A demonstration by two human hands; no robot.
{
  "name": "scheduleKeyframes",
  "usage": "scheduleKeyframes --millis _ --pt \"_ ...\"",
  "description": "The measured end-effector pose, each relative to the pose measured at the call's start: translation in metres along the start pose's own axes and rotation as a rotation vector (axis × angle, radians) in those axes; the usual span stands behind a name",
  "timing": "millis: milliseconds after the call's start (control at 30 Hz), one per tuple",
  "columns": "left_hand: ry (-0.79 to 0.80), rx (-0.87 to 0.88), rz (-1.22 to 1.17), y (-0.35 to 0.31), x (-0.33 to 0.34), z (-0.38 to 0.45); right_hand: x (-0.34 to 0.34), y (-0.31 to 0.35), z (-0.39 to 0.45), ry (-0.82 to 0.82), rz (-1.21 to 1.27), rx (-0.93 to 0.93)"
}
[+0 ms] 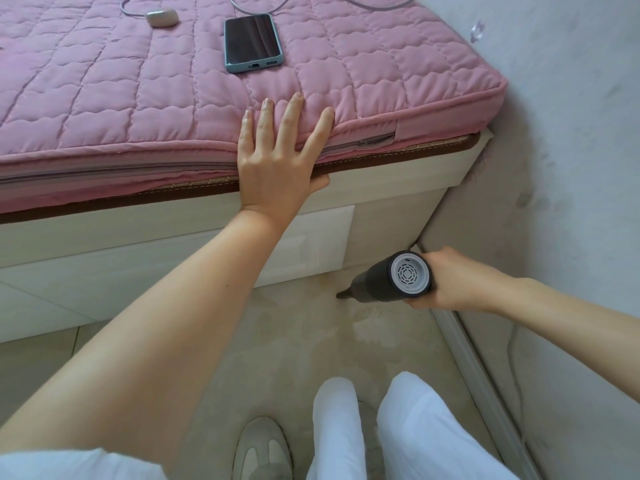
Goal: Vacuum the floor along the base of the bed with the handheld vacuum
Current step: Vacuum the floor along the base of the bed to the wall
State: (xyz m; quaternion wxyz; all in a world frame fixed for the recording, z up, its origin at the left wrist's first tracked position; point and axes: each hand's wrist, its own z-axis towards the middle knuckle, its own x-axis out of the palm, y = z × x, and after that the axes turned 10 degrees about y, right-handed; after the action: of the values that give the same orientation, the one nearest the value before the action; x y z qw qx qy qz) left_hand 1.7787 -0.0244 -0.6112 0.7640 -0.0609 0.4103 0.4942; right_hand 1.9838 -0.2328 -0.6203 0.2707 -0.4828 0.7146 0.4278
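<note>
Two surfaces dominate the view: a pale, mottled tiled floor [311, 348] and a bed [173, 237] with a whitish panelled base, set into a corner against a light, scuffed wall [571, 133]. A pink quilted mattress pad [104, 98] covers the bed; on it lie a dark phone [252, 41], screen up, and a small pale oval case [162, 17] attached to a cable. Left hand [277, 161]: fingers spread flat, pressed on the mattress edge, thumb under the rim. Right hand [453, 278]: curled around the body of the handheld vacuum [394, 278]. The vacuum is dark grey, cylindrical, with a light grey perforated rear cap facing the camera; its narrow nozzle points down to the floor just beside the base of the bed, near the corner.
</note>
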Motion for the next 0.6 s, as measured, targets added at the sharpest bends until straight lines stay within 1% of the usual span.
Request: scheduleKeyframes --millis 233,433,600 --pt "0.016 0.000 -0.012 0.000 -0.001 -0.001 -0.001 0.000 -0.006 0.000 -0.039 -0.006" --pt "0.022 0.004 -0.018 0.001 -0.001 0.000 0.004 -0.007 -0.006 -0.031 -0.057 0.012" --pt "0.025 0.006 -0.014 0.001 0.000 -0.001 0.001 0.001 -0.012 0.001 -0.030 0.007"
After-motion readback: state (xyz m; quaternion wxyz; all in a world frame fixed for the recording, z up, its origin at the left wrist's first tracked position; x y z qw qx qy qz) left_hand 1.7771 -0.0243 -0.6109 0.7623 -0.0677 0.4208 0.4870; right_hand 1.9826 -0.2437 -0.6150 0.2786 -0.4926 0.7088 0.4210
